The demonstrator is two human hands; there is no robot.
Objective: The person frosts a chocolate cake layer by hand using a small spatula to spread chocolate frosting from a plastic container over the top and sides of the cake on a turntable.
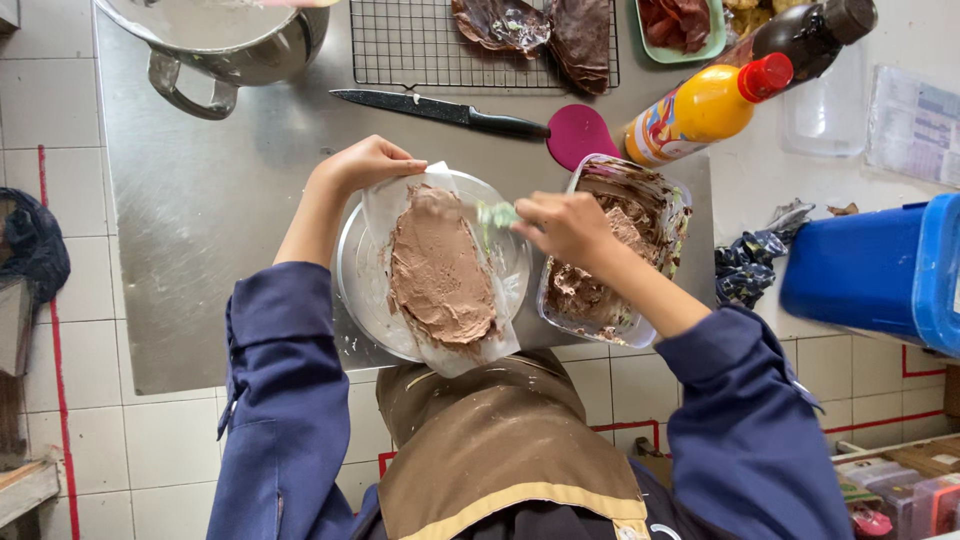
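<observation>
On a steel worktop [220, 210] seen from above, a person in blue sleeves and a brown apron works at the near edge. At far left a dark bag [32, 245] lies on the white tiles. At the top left corner of the worktop stands a metal pot [225, 45]. Right of it a wire rack [420, 40] holds brown crepes [560, 35], with a black-handled knife [440, 110] lying just below the rack. The left hand [365, 165] curls over the far rim of a clear round plate [355, 280], fingers pinching white paper [385, 205] that lies on it. On the paper sits a flat oval of brown cream [440, 275]. The right hand [565, 225] is closed around a pale green spatula [497, 213], blurred, its tip over the cream's far right edge. Just right of the plate is a clear tub [625, 255] smeared with more brown cream. Beyond it lie a pink lid [580, 135] and an orange bottle [705, 110] with a red cap. At far right stands a blue container [875, 270]
</observation>
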